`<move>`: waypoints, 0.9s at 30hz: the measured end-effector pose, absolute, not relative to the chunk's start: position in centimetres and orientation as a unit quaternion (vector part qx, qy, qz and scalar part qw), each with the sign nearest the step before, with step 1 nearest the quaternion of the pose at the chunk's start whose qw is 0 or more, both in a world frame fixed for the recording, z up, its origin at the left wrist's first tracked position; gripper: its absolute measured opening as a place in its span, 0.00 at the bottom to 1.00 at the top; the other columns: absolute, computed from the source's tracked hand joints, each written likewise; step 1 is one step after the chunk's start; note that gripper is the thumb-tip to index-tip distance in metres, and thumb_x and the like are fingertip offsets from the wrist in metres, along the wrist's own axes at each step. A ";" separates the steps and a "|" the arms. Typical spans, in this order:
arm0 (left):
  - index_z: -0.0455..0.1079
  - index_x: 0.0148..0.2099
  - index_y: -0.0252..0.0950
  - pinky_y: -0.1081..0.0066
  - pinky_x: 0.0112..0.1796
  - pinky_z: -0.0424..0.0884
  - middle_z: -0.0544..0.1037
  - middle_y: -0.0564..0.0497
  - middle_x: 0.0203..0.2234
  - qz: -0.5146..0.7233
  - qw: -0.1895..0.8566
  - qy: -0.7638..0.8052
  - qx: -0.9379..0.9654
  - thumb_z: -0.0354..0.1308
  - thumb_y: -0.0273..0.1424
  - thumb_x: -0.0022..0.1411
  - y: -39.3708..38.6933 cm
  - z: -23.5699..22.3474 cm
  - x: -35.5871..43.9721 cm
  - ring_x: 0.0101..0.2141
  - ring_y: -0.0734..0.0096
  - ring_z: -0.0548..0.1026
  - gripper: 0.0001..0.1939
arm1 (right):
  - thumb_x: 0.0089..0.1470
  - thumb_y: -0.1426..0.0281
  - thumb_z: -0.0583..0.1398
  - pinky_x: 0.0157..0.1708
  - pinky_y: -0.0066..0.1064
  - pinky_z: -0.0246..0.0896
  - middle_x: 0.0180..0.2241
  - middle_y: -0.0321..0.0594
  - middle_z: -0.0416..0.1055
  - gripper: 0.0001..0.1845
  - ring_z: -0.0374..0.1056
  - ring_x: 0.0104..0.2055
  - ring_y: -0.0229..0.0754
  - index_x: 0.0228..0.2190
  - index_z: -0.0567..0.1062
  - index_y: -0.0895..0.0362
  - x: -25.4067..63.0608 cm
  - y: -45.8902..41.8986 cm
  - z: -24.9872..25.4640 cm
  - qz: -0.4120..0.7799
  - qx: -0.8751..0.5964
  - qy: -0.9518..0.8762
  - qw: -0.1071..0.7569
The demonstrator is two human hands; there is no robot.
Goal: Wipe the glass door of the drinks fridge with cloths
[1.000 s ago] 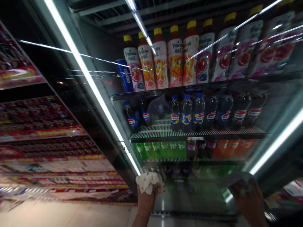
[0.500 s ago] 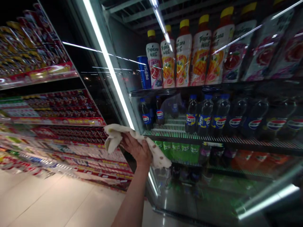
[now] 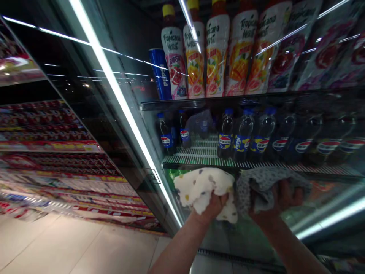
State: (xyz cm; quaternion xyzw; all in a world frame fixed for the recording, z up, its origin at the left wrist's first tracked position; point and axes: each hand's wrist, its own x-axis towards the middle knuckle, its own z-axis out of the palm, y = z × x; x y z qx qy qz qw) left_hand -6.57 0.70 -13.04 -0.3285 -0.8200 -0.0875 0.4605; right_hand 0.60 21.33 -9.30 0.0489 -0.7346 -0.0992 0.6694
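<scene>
My left hand [image 3: 212,207] is closed round a white cloth with coloured dots [image 3: 199,186], held against the glass door [image 3: 199,125] of a drinks fridge. Right beside it, my right hand [image 3: 281,201] grips a grey speckled cloth [image 3: 262,186], also at the glass. Both hands sit side by side at the level of the shelf with green bottles, just under the Pepsi bottles [image 3: 242,137].
Tropicana juice bottles [image 3: 216,57] and a blue Pepsi can [image 3: 159,74] fill the fridge's top shelf. A bright light strip [image 3: 114,95] runs down the fridge's left frame. Store shelves of red packaged goods [image 3: 48,129] line the left, above a pale tiled floor [image 3: 71,251].
My left hand moved with the white cloth from the fridge's left frame rightward onto the glass. My right hand came back into view with the grey cloth, raised beside the left.
</scene>
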 end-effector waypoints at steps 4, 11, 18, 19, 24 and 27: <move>0.79 0.60 0.38 0.47 0.49 0.83 0.87 0.40 0.38 -0.065 0.485 -0.785 -0.380 0.66 0.37 0.68 1.2 -16.6 -6.3 0.42 0.47 0.85 0.21 | 0.61 0.67 0.64 0.76 0.63 0.42 0.48 0.48 0.76 0.09 0.63 0.69 0.62 0.43 0.79 0.54 0.6 19.1 -8.7 -0.113 0.088 -0.738 0.660; 0.81 0.60 0.43 0.51 0.47 0.84 0.88 0.41 0.43 -0.003 0.506 -0.761 -0.406 0.68 0.38 0.67 -0.8 -21.5 -6.9 0.40 0.50 0.86 0.20 | 0.62 0.68 0.61 0.77 0.59 0.35 0.48 0.47 0.79 0.07 0.65 0.65 0.55 0.39 0.81 0.53 1.5 18.5 -13.7 -0.046 0.091 -0.783 0.613; 0.82 0.64 0.54 0.44 0.58 0.82 0.88 0.42 0.53 -0.061 0.364 -0.840 -0.396 0.69 0.33 0.69 -4.5 -25.0 -5.2 0.53 0.45 0.86 0.23 | 0.50 0.76 0.62 0.74 0.48 0.40 0.49 0.40 0.83 0.15 0.66 0.61 0.51 0.37 0.85 0.50 3.8 19.2 -21.8 -0.009 0.098 -0.865 0.492; 0.82 0.63 0.54 0.44 0.60 0.81 0.88 0.42 0.54 -0.059 0.363 -0.841 -0.397 0.69 0.33 0.68 -4.9 -25.3 -4.8 0.55 0.45 0.85 0.23 | 0.48 0.78 0.61 0.73 0.47 0.41 0.49 0.38 0.83 0.18 0.67 0.60 0.50 0.38 0.85 0.50 4.1 19.2 -22.9 0.000 0.102 -0.868 0.485; 0.85 0.58 0.55 0.43 0.59 0.82 0.88 0.44 0.54 -0.038 0.296 -0.881 -0.368 0.73 0.34 0.64 -7.2 -28.3 -3.4 0.54 0.44 0.86 0.21 | 0.43 0.79 0.62 0.68 0.49 0.51 0.51 0.32 0.84 0.17 0.69 0.57 0.50 0.30 0.85 0.47 6.5 20.3 -28.3 -0.019 0.123 -0.893 0.432; 0.86 0.55 0.58 0.41 0.57 0.83 0.88 0.46 0.53 -0.005 0.278 -0.886 -0.371 0.73 0.30 0.61 -8.9 -30.9 -3.3 0.53 0.45 0.86 0.22 | 0.43 0.78 0.63 0.65 0.54 0.58 0.55 0.30 0.83 0.14 0.70 0.60 0.53 0.25 0.84 0.46 8.8 22.3 -31.6 -0.041 0.096 -0.912 0.396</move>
